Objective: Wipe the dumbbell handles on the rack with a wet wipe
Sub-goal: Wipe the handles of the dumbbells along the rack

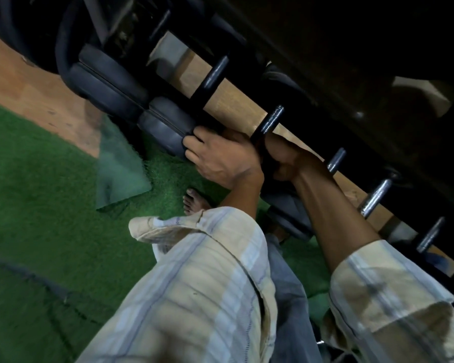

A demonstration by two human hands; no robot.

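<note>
Head view, tilted. The wet wipe is not showing anywhere; if I am holding one, my hands are hiding it. My right hand (283,163) is lying partly behind a dumbbell handle (268,124) and the dark weight below it, fingers curling inward; I cannot tell what, if anything, they are closing on. The upper right of the frame is falling into near-black shadow, so the top of the rack (325,82) is hard to make out, and the rack's lower end is being cut off at the right edge.

My left hand (220,158) is resting on the rounded end of a dumbbell head (165,124), fingers spread and curving over its face, steadying rather than pinching it.

The handles are appearing as short, dark, glossy metal bars crossing a pale wooden strip between black rails. I am counting six handles in a diagonal row from upper left to lower right. The heads are dull grey-black rubber discs; four are lying clearly in sight at the left.

Both checked sleeves (194,284) are filling the foreground above green turf (37,192), with one bare foot (194,200) showing.
</note>
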